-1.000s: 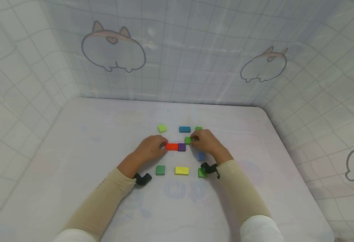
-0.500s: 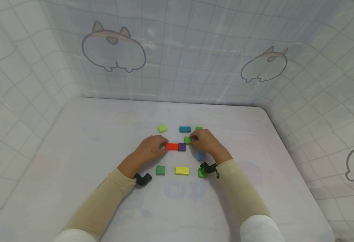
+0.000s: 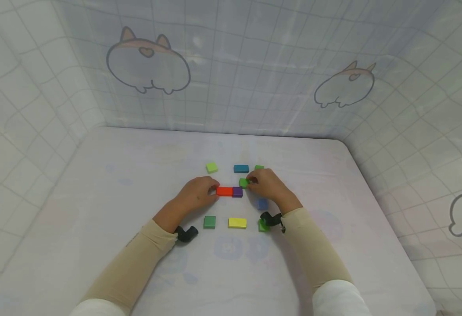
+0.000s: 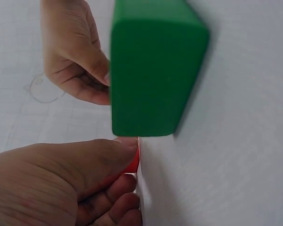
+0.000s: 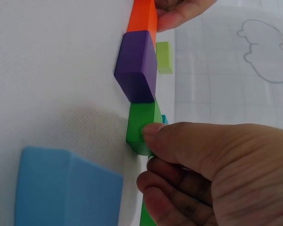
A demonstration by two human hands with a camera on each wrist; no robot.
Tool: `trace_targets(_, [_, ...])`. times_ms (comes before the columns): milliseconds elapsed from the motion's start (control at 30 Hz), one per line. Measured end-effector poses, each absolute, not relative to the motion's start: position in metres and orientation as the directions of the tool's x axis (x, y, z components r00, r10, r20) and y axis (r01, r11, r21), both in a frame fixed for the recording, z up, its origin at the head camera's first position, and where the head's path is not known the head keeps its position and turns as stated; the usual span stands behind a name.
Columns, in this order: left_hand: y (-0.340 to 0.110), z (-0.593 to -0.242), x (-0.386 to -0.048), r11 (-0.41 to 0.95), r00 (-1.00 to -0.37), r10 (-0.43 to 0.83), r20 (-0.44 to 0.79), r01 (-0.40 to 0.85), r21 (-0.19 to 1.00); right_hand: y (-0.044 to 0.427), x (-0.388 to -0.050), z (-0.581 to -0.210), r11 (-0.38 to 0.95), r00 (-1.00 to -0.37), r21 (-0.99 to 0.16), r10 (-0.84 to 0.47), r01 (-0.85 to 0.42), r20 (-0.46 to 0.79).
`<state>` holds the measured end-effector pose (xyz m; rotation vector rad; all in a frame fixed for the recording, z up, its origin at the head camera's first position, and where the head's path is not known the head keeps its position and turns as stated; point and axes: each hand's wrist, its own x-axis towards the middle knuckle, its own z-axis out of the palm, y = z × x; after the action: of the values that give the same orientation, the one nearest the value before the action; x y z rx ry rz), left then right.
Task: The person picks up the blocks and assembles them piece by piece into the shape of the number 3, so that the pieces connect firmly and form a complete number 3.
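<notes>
The left hand (image 3: 196, 193) pinches the left end of a red block (image 3: 224, 191), whose right end meets a purple block (image 3: 237, 192). Between thumb and fingers the right hand (image 3: 269, 184) grips a green block (image 3: 243, 183), just behind the purple one. In the right wrist view the green block (image 5: 144, 117) shows beside the purple block (image 5: 137, 66), under the thumb of the right hand (image 5: 203, 169). The left wrist view shows the left hand (image 4: 70, 179) at the red block (image 4: 133, 162), partly hidden by the thumb.
Behind the hands lie a lime block (image 3: 212, 167), a teal block (image 3: 241, 169) and a green block partly covered by the right hand. A blue block (image 3: 262, 204) lies below the right hand. Nearer are a dark green block (image 3: 209, 222), a yellow block (image 3: 237, 223) and another green block (image 3: 263, 226).
The right hand has moved slightly left with its green block, which now sits more directly behind the purple block. The left hand and the red block have stayed in place.
</notes>
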<state>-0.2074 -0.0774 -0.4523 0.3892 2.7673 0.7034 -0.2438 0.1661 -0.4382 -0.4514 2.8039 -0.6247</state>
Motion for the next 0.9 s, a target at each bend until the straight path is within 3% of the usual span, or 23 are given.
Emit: trace_targets(900, [-0.0770, -0.4495, -0.2047, 0.841, -0.928, 0.326, -0.180, 0.198, 0.503, 0.1641, -0.2436, -0.4374, 0.856, -0.914, -0.439, -0.374, -0.274, -0.159])
